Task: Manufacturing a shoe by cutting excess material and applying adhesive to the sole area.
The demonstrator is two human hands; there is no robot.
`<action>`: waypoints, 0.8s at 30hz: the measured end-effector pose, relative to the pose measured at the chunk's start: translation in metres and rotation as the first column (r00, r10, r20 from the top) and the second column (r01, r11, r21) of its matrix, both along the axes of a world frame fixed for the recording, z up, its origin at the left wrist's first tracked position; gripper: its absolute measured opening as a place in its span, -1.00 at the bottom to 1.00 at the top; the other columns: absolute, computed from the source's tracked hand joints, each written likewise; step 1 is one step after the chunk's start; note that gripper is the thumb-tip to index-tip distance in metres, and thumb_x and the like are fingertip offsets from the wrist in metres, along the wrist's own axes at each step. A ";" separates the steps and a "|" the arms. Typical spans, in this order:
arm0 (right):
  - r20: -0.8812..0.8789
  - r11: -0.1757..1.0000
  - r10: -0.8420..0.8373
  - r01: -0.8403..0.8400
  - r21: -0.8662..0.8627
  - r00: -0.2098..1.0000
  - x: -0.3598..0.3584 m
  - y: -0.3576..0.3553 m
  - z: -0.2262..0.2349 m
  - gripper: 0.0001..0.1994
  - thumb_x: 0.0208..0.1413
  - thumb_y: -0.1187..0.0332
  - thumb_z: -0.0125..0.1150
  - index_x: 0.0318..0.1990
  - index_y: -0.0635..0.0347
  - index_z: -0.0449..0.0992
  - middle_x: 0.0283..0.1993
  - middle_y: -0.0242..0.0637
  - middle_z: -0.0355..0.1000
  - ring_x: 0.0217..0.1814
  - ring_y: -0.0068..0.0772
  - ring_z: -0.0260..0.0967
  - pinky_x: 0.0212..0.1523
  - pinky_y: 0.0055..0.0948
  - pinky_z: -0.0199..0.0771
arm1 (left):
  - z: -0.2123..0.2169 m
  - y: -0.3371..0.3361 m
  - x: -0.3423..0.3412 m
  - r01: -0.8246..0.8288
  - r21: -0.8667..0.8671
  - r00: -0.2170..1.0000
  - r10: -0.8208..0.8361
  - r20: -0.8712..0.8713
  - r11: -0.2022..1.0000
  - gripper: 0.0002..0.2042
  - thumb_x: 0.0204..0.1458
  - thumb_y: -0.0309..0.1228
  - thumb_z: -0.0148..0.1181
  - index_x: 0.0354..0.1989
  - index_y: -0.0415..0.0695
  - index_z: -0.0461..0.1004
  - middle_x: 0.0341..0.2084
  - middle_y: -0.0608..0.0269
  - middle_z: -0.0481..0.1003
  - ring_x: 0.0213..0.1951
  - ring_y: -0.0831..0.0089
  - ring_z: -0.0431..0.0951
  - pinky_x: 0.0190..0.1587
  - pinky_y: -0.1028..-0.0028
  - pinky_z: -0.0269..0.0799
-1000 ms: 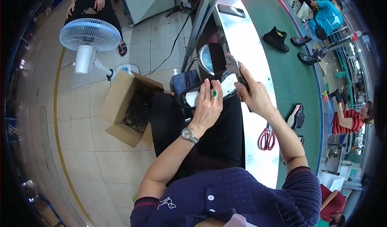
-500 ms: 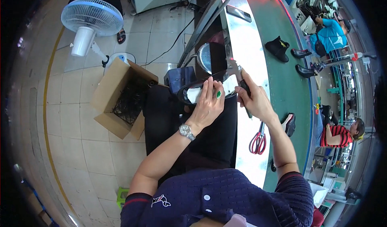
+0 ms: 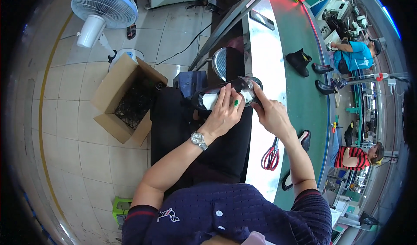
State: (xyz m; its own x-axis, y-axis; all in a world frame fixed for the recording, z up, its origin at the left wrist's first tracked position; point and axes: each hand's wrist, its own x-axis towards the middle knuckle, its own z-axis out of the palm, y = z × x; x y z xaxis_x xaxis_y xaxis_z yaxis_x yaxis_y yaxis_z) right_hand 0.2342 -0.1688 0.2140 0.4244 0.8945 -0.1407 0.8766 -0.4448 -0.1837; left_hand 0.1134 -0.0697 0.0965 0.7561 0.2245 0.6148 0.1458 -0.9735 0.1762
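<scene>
Glossy black shoe, paper, steel and cardboard

The black shoe [image 3: 226, 96] has a glossy, smooth upper and crumpled white paper stuffing [image 3: 210, 100]. The wristwatch [image 3: 198, 139] is shiny metal. The bench edge [image 3: 265, 66] looks like brushed metal beside a matt green belt [image 3: 304, 97]. The open box [image 3: 117, 97] is plain brown cardboard; the scissors [image 3: 270, 154] have red plastic handles.

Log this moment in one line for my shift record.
left hand: on black shoe | right hand: gripping its toe end | scissors: on bench

Pale tiled floor [image 3: 87, 153], fan [image 3: 103, 6], green conveyor belt [image 3: 304, 97].
</scene>
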 end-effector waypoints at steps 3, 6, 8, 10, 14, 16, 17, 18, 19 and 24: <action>-0.046 0.996 -0.022 0.026 0.082 0.999 -0.011 0.001 0.000 -0.33 0.19 0.39 0.09 0.42 0.07 -0.04 -0.57 0.07 0.46 -0.48 0.18 0.47 -0.37 0.00 0.43 | -0.001 -0.003 -0.001 0.004 -0.038 1.000 -0.003 0.022 0.999 -0.65 -0.01 -0.53 0.10 -0.02 -0.38 0.37 -0.08 -0.18 0.42 0.15 -0.18 0.37 0.27 0.09 0.25; 0.016 0.997 -0.074 0.074 -0.003 0.997 -0.011 -0.006 -0.019 -0.32 0.21 0.35 0.07 0.43 0.05 -0.08 -0.57 0.06 0.46 -0.49 0.20 0.46 -0.34 0.02 0.44 | 0.008 -0.002 0.003 0.023 -0.175 0.999 -0.017 0.033 0.984 -0.60 -0.03 -0.52 0.14 0.03 -0.38 0.33 -0.07 -0.15 0.39 0.14 -0.13 0.37 0.25 0.13 0.27; 0.017 0.995 -0.080 0.081 -0.052 0.997 -0.009 -0.002 -0.021 -0.32 0.21 0.35 0.06 0.44 0.03 -0.09 -0.58 0.06 0.46 -0.49 0.19 0.46 -0.34 0.02 0.45 | 0.026 0.003 -0.002 0.018 -0.472 1.000 -0.024 -0.007 0.881 -0.52 -0.07 -0.51 0.18 0.07 -0.40 0.27 -0.07 -0.13 0.36 0.12 -0.05 0.34 0.20 0.15 0.29; 0.014 0.992 -0.047 0.048 -0.114 0.999 -0.006 0.002 -0.015 -0.30 0.19 0.37 0.09 0.45 -0.05 -0.08 -0.59 0.05 0.45 -0.49 0.18 0.46 -0.33 0.01 0.45 | 0.036 0.011 -0.010 -0.167 -0.187 0.971 0.128 -0.203 0.968 -0.55 -0.02 -0.49 0.10 0.07 -0.48 0.31 -0.05 -0.12 0.37 0.11 0.02 0.33 0.23 0.18 0.21; -0.013 0.994 0.014 -0.012 0.107 1.000 -0.014 0.005 0.006 -0.26 0.14 0.42 0.13 0.45 -0.10 -0.06 -0.60 0.03 0.45 -0.52 0.16 0.46 -0.41 -0.03 0.45 | 0.032 0.012 -0.023 -0.147 0.042 0.936 0.152 -0.319 0.988 -0.52 0.00 -0.50 0.04 0.10 -0.55 0.32 -0.02 -0.14 0.38 0.10 0.04 0.32 0.28 0.18 0.14; -0.107 0.962 -0.103 0.126 0.241 0.989 -0.023 0.005 0.001 -0.25 0.15 0.41 0.11 0.46 -0.09 -0.11 -0.58 0.03 0.46 -0.53 0.14 0.46 -0.44 -0.03 0.44 | 0.030 0.008 -0.023 -0.109 0.063 0.947 0.123 -0.297 0.992 -0.48 -0.03 -0.53 0.04 0.14 -0.58 0.26 0.00 -0.19 0.35 0.13 -0.04 0.31 0.31 0.16 0.12; -0.137 0.939 -0.163 0.196 0.282 0.977 -0.026 0.004 -0.010 -0.24 0.15 0.41 0.10 0.46 -0.09 -0.13 -0.58 0.03 0.46 -0.53 0.14 0.47 -0.44 -0.03 0.44 | 0.028 0.006 -0.022 -0.096 0.062 0.949 0.110 -0.294 0.993 -0.48 -0.03 -0.53 0.04 0.14 -0.58 0.26 0.00 -0.19 0.35 0.13 -0.04 0.31 0.31 0.16 0.12; -0.035 0.986 -0.082 0.086 0.146 0.996 -0.027 0.003 -0.022 -0.24 0.16 0.40 0.10 0.46 -0.08 -0.15 -0.58 0.02 0.46 -0.54 0.13 0.47 -0.46 -0.05 0.44 | 0.027 0.006 -0.024 -0.088 0.073 0.947 0.106 -0.302 0.993 -0.48 -0.02 -0.53 0.03 0.14 -0.59 0.25 0.01 -0.22 0.35 0.14 -0.09 0.31 0.32 0.11 0.11; 0.049 1.000 0.023 -0.023 -0.002 0.999 -0.029 0.009 -0.026 -0.24 0.16 0.40 0.09 0.46 -0.07 -0.16 -0.58 0.01 0.46 -0.54 0.12 0.47 -0.47 -0.06 0.45 | 0.023 0.009 -0.026 -0.089 0.086 0.943 0.112 -0.312 0.992 -0.47 -0.01 -0.53 0.02 0.15 -0.59 0.23 0.01 -0.25 0.34 0.15 -0.13 0.30 0.32 0.07 0.10; -0.025 0.991 0.023 -0.019 0.135 0.999 -0.035 0.015 0.003 -0.23 0.15 0.42 0.10 0.46 -0.03 -0.16 -0.60 -0.01 0.46 -0.56 0.09 0.46 -0.48 -0.09 0.45 | 0.012 0.009 -0.033 -0.044 0.002 0.983 0.044 -0.177 0.999 -0.48 -0.03 -0.58 0.05 0.14 -0.59 0.23 0.03 -0.31 0.33 0.19 -0.25 0.28 0.32 0.00 0.13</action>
